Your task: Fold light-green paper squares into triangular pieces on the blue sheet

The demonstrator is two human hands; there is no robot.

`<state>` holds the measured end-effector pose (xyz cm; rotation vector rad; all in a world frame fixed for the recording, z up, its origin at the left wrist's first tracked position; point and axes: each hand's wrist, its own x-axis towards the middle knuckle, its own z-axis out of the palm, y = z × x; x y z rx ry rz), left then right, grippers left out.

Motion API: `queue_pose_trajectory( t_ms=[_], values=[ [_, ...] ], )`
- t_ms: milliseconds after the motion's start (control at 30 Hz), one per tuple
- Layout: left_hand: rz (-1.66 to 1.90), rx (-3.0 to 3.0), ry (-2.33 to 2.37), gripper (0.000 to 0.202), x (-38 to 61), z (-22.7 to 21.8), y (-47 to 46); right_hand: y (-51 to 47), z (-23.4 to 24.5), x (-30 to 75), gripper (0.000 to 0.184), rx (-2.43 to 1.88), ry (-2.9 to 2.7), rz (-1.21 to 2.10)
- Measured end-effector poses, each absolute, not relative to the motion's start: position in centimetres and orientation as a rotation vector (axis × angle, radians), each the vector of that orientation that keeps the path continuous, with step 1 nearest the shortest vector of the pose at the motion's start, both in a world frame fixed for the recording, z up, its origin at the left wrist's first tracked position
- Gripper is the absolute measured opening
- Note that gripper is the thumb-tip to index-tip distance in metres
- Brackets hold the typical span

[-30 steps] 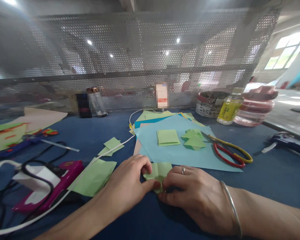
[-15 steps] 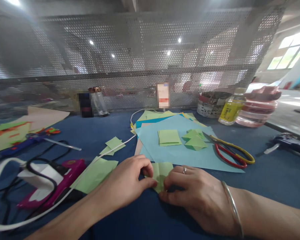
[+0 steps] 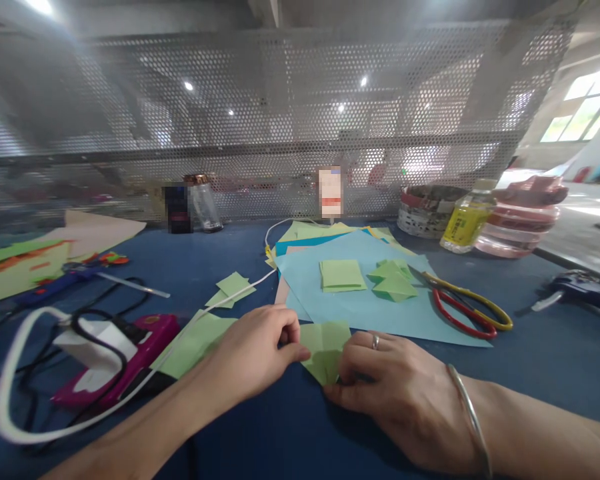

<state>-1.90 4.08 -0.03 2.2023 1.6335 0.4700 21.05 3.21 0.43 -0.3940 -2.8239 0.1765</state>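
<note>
A small square of light green paper point(image 3: 325, 350), with crease lines across it, lies between my two hands at the table's near middle. My left hand point(image 3: 267, 343) is closed, its thumb and curled fingers at the paper's left edge. My right hand point(image 3: 387, 380), wearing a ring and a bangle, pinches the paper's lower right side; its fingertips are partly hidden. Just beyond, a stack of green squares point(image 3: 343, 275) and folded green pieces point(image 3: 393, 280) rest on a light blue sheet point(image 3: 320, 313). Scissors point(image 3: 467, 307) with red and yellow handles lie at that sheet's right side.
A magenta power strip point(image 3: 155, 333) with a white cable point(image 3: 180, 340) sits at left, near more green paper point(image 3: 205, 337). Glue guns point(image 3: 55, 283) point(image 3: 577, 290) lie at both sides. A tape roll point(image 3: 425, 217), yellow-labelled bottle point(image 3: 465, 223) and pink jug point(image 3: 520, 220) stand back right.
My left hand has shifted slightly left, and more of the green paper shows between my hands. My right hand keeps its pinch. The view has moved a little.
</note>
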Motion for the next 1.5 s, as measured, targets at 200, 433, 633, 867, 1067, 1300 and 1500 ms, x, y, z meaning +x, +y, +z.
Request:
queue_pose_trajectory(
  t_ms=[200, 433, 633, 867, 1067, 1300, 1500],
  values=[
    [0.517, 2.273, 1.628, 0.016, -1.9, 0.2, 3.9, 3.0, 0.8, 21.0, 0.033, -0.415, -2.777, 0.257],
    [0.598, 2.491, 1.331, 0.023, -0.8, 0.3, 2.6, 2.9, 0.7, 21.0, 0.037, -0.427, -2.763, 0.275],
    [0.505, 2.588, 1.096, 0.032, -0.8, 0.6, 1.4, 3.1, 0.7, 21.0, 0.037, -0.407, -2.779, 0.227],
    [0.157, 2.893, 1.162, 0.024, -0.6, 1.2, 0.2, 3.1, 0.5, 21.0, 0.036, -0.452, -2.796, 0.255],
    [-0.142, 2.968, 1.237, 0.028, 0.4, 0.8, -0.7, 3.1, 0.5, 21.0, 0.036, -0.417, -2.784, 0.235],
    [-0.213, 2.953, 1.443, 0.025, 1.1, 0.9, -0.9, 3.1, 0.3, 21.0, 0.033, -0.401, -2.780, 0.213],
    [-0.142, 2.946, 1.602, 0.021, 0.9, 1.3, -0.7, 2.8, 0.4, 20.9, 0.036, -0.383, -2.740, 0.206]
  ],
)
